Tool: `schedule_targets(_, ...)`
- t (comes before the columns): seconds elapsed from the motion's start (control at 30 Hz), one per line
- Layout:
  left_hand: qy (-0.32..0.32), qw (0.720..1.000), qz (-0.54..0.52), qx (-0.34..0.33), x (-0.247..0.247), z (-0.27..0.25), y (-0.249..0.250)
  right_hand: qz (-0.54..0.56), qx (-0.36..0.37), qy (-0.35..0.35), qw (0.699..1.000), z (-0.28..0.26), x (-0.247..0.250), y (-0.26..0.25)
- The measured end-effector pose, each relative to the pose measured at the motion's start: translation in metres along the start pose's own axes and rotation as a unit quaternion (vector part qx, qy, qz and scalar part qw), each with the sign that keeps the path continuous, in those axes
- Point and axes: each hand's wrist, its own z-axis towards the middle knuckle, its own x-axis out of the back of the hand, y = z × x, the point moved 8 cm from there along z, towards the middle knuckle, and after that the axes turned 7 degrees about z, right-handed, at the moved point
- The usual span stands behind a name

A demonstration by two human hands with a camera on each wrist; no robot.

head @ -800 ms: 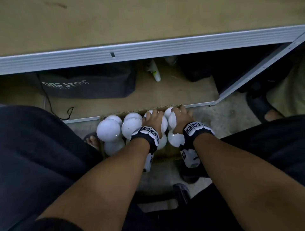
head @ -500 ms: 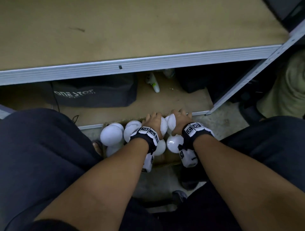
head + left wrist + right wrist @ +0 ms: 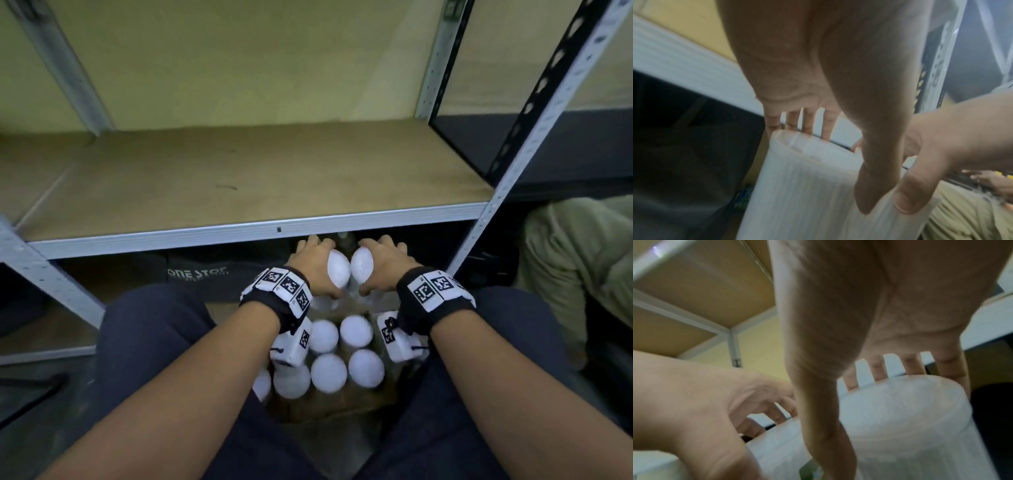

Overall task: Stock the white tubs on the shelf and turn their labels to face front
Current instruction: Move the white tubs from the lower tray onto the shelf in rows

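Since the earlier frames both hands had come up out of the box (image 3: pixel 329 407), each lifting a tub, and the head view had tipped up to show the whole shelf (image 3: pixel 239 178). The left hand (image 3: pixel 317 270) was clamped around the left tub (image 3: pixel 338 272), and the right hand (image 3: pixel 383 265) around the right tub (image 3: pixel 361 269), thumbs on the near sides and fingers spread over the far sides. The two tubs were held just beside each other, close under the shelf's front edge near its right end. The shelf board above that edge lay bare from front to back. The tubs looked plain white with rounded lids; both wrist views were blurred, and no label could be made out. More tubs (image 3: pixel 356 330) stood upright in the box between the knees.
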Motion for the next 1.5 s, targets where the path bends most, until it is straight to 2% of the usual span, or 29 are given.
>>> schedule_targets(0.3, 0.099, 0.994, -0.025, -0.033, 0.101, -0.028, 0.006, 0.090, 0.062, 0.091, 0.990, -0.040, 0.083, -0.037)
schedule_targets(0.47, 0.149, 0.988, -0.039, -0.024, 0.143, -0.024, -0.002, 0.106, 0.096, 0.136, 0.980, -0.033, 0.119, -0.058)
schedule_targets(0.63, 0.175, 0.983, -0.057, 0.003, 0.163, -0.006, -0.014, 0.117, 0.109, 0.162, 0.974, -0.011, 0.137, -0.069)
schedule_targets(0.9, 0.149, 0.985, -0.077, 0.033, 0.155, 0.031, -0.029, 0.121, 0.108, 0.143, 0.976, 0.038, 0.133, -0.074)
schedule_targets(1.07, 0.133, 0.988, -0.071, 0.026, 0.153, 0.042, -0.031, 0.125, 0.098, 0.124, 0.979, 0.056, 0.129, -0.068)
schedule_targets(1.27, 0.117, 0.991, -0.062, 0.021, 0.150, 0.043, -0.029, 0.100, 0.103, 0.115, 0.983, 0.059, 0.127, -0.066)
schedule_targets(1.4, 0.094, 0.994, -0.050, 0.007, 0.150, 0.037, -0.027, 0.064, 0.103, 0.075, 0.990, 0.053, 0.123, -0.065)
schedule_targets(1.5, 0.093, 0.995, -0.042, -0.003, 0.152, 0.031, -0.027, 0.061, 0.119, 0.109, 0.985, 0.040, 0.130, -0.067)
